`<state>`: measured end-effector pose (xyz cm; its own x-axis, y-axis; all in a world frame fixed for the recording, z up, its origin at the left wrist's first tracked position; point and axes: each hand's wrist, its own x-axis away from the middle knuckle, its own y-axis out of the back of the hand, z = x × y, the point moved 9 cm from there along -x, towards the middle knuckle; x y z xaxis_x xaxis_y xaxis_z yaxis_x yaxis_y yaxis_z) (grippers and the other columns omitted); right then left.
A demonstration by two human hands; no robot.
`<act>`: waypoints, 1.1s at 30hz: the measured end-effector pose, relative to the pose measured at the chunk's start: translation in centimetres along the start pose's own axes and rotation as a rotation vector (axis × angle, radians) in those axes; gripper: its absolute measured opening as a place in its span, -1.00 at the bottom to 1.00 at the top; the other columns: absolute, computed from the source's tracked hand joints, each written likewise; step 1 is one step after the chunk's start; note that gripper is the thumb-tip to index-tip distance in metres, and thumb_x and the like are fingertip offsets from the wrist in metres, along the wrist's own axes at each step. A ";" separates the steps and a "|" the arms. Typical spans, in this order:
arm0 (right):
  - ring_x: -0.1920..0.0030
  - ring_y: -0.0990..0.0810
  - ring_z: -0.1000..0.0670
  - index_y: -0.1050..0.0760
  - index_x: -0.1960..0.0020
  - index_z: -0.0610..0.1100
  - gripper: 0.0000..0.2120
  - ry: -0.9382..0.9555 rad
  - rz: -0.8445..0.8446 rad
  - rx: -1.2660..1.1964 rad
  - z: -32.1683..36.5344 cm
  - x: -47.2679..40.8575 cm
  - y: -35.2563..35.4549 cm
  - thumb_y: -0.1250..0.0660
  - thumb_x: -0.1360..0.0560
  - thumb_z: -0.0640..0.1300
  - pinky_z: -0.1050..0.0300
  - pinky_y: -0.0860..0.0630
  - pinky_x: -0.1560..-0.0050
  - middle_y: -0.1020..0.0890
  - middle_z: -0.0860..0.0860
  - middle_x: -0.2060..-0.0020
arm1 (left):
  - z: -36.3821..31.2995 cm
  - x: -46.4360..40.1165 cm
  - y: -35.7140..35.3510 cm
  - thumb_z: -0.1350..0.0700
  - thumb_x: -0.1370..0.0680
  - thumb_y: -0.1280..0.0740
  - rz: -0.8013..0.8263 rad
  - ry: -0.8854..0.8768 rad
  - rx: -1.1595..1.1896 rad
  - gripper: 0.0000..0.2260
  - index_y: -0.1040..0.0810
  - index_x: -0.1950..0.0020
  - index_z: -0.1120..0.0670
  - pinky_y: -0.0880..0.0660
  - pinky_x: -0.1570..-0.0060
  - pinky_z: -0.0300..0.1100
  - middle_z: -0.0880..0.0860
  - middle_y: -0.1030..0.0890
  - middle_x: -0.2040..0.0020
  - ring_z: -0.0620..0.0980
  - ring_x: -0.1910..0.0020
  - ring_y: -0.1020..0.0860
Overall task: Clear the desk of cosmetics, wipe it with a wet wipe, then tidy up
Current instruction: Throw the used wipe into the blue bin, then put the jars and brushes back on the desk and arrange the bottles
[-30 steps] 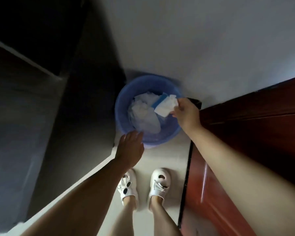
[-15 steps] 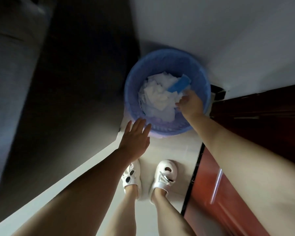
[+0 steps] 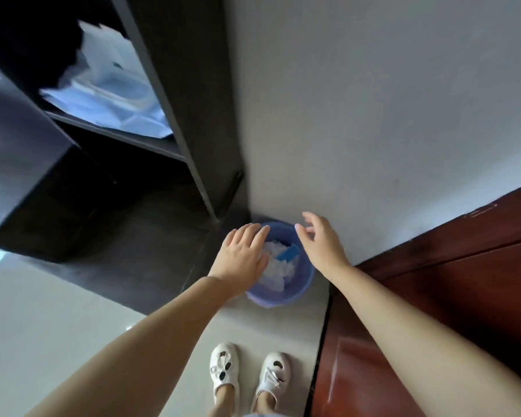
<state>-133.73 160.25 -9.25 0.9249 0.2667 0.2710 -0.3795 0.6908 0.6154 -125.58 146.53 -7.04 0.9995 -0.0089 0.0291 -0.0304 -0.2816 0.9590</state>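
A blue plastic wastebasket (image 3: 283,291) stands on the pale tiled floor (image 3: 57,311) in the corner where the white wall (image 3: 373,115) meets a dark shelving unit (image 3: 175,85). Inside the wastebasket lie crumpled white wipes (image 3: 272,270), and a blue wipe packet (image 3: 289,253) rests on top of them toward the 1 o'clock side of the heap.

The left hand (image 3: 242,255) hangs over the 9 o'clock rim of the wastebasket, palm down, its fingers spread and slightly curled; its grip is loose and empty, holding nothing. Whether its fingertips touch the wipes below cannot be told. The right hand (image 3: 321,243) is above the 2 o'clock rim, fingers splayed apart with the thumb lifted toward the wall, its grip also slack and empty. The two hands are near each other with the wipes and packet showing between them.

At 4 o'clock from the wastebasket stands a reddish-brown wooden door (image 3: 448,296), its edge just beside the basket. On a shelf of the dark unit, far toward 10 o'clock, lies a pile of pale blue and white plastic bags (image 3: 109,94). At the bottom of the view, at 6 o'clock, are the person's two feet in white shoes (image 3: 224,371), side by side on the floor and well apart from the wastebasket.
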 end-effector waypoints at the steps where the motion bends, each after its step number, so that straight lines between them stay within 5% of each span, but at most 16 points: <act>1: -0.23 -0.49 -0.02 -0.34 -0.35 -0.10 -0.62 0.051 0.008 0.017 2.3 0.9 0.8 -0.20 -0.56 -0.03 0.17 -0.37 -0.13 -0.45 -0.06 -0.28 | -0.2 0.9 2.3 -0.03 -0.45 -0.09 -0.014 0.001 -0.002 -0.54 -0.48 -0.24 0.18 -0.50 -0.10 0.08 0.16 -0.60 -0.12 0.17 -0.11 -0.57; 15: -0.17 -0.51 0.02 -0.35 -0.35 -0.08 -0.62 0.696 0.037 0.249 29.2 12.3 -1.8 -0.20 -0.56 -0.01 0.16 -0.42 -0.11 -0.45 0.00 -0.26 | 11.8 15.6 23.7 -0.19 -0.47 0.19 -0.283 0.202 -0.143 -0.36 -0.14 -0.48 0.05 -0.07 -0.43 -0.04 0.06 -0.31 -0.44 0.05 -0.44 -0.23; 20: -0.20 -0.47 0.11 -0.30 -0.37 -0.04 -0.61 0.746 -0.010 0.238 36.6 16.3 -5.2 -0.13 -0.58 0.05 0.23 -0.41 -0.10 -0.42 0.07 -0.27 | 17.0 21.1 29.5 -0.11 -0.51 -0.02 -0.352 0.200 -0.236 -0.51 -0.39 -0.34 0.09 -0.42 -0.20 0.03 0.05 -0.56 -0.21 0.07 -0.20 -0.53; 23: -0.20 -0.45 0.13 -0.31 -0.36 -0.04 -0.61 0.787 -0.063 0.225 40.5 18.3 -6.5 -0.15 -0.57 0.04 0.24 -0.41 -0.07 -0.43 0.09 -0.25 | 19.0 23.0 33.2 -0.09 -0.51 -0.06 -0.405 0.158 -0.258 -0.55 -0.42 -0.30 0.08 -0.47 -0.13 0.01 0.02 -0.59 -0.16 0.04 -0.13 -0.57; 33: -0.17 -0.48 0.11 -0.34 -0.34 -0.03 -0.66 0.758 -0.237 0.209 44.6 18.2 -3.2 -0.16 -0.58 -0.01 0.18 -0.46 -0.07 -0.41 0.12 -0.24 | 17.9 17.8 39.8 -0.20 -0.42 0.21 -0.440 -0.068 -0.064 -0.32 -0.15 -0.46 0.05 -0.11 -0.38 -0.20 -0.03 -0.30 -0.41 -0.04 -0.39 -0.24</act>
<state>-116.69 132.91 26.78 0.7175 0.5623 -0.4111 -0.0993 0.6667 0.7387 -108.96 117.94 26.62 0.9148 0.0346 -0.4024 0.4001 -0.2132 0.8913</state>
